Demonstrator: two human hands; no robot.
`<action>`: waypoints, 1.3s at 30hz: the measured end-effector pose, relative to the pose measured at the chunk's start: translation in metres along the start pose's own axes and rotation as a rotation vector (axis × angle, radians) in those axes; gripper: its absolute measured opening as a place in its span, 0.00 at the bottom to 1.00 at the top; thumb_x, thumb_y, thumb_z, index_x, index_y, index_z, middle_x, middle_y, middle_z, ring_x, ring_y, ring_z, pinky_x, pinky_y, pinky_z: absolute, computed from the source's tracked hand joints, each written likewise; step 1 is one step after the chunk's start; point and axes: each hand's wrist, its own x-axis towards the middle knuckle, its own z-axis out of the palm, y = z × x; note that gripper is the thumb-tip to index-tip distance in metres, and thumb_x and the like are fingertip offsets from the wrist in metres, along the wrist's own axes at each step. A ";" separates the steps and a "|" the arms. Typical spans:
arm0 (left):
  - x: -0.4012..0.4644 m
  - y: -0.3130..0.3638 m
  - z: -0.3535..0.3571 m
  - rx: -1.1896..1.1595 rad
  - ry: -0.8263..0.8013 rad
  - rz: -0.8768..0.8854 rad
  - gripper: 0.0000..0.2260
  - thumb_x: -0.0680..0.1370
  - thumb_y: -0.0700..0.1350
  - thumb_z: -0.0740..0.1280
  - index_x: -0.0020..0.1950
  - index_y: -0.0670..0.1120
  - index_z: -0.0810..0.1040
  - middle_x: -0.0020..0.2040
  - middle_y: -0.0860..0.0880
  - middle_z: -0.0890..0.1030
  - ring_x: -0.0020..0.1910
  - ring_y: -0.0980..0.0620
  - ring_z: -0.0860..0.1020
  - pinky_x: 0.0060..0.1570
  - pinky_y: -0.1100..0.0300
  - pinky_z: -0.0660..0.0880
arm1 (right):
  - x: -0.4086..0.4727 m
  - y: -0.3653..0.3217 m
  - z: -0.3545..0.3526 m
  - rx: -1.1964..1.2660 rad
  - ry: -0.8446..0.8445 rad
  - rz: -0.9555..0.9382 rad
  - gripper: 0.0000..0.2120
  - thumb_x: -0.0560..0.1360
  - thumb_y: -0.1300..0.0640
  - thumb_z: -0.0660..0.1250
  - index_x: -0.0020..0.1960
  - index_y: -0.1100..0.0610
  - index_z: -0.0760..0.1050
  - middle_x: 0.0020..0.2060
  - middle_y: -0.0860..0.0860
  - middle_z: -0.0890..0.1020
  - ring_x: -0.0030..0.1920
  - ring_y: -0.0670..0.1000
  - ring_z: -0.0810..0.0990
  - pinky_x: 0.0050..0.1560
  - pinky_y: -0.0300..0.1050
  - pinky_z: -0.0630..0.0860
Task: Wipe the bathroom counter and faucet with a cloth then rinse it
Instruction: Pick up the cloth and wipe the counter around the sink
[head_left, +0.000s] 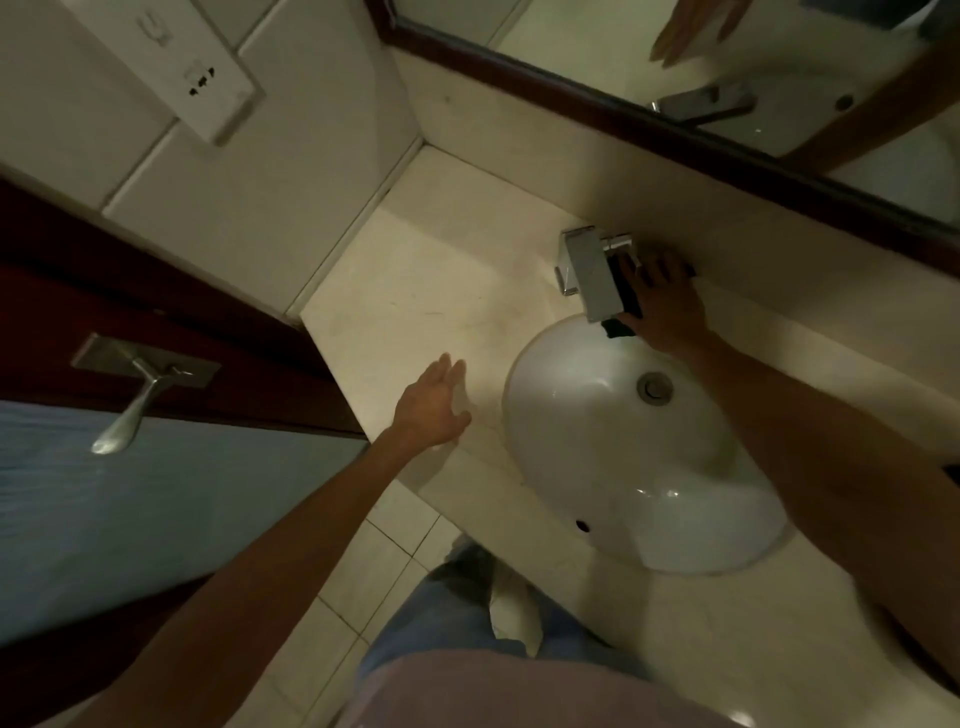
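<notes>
A chrome square faucet (589, 270) stands at the back of the pale stone counter (415, 291), its spout reaching over the white oval sink (582, 447). My right hand (662, 301) presses a dark cloth (626, 306) against the faucet's right side; most of the cloth is hidden under the hand. My left hand (434, 402) hovers over the counter's front edge left of the sink, fingers spread, holding nothing.
A mirror in a dark wooden frame (675, 119) runs above the backsplash. A dark door with a metal lever handle (135, 400) stands at the left. A white wall socket plate (192, 73) is on the tiled wall. Floor tiles (384, 561) lie below the counter.
</notes>
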 end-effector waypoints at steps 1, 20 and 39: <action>-0.002 -0.005 0.004 0.025 -0.021 -0.010 0.42 0.75 0.56 0.68 0.81 0.50 0.47 0.82 0.46 0.46 0.80 0.46 0.50 0.75 0.50 0.61 | -0.001 0.005 0.002 0.011 -0.040 0.049 0.36 0.79 0.41 0.59 0.81 0.58 0.58 0.76 0.63 0.66 0.74 0.67 0.64 0.71 0.64 0.65; 0.005 -0.048 -0.011 0.043 -0.111 0.216 0.37 0.77 0.44 0.63 0.81 0.54 0.47 0.82 0.50 0.46 0.80 0.52 0.51 0.74 0.52 0.63 | 0.006 -0.174 0.048 0.433 -0.080 0.174 0.23 0.84 0.63 0.57 0.79 0.59 0.63 0.77 0.58 0.67 0.76 0.58 0.66 0.76 0.53 0.64; -0.009 -0.017 -0.007 0.304 0.010 0.272 0.35 0.78 0.40 0.64 0.81 0.45 0.50 0.82 0.47 0.50 0.78 0.47 0.60 0.73 0.52 0.65 | -0.179 -0.264 0.066 0.158 -0.201 -0.084 0.31 0.78 0.56 0.68 0.78 0.55 0.64 0.77 0.59 0.66 0.77 0.61 0.63 0.73 0.58 0.70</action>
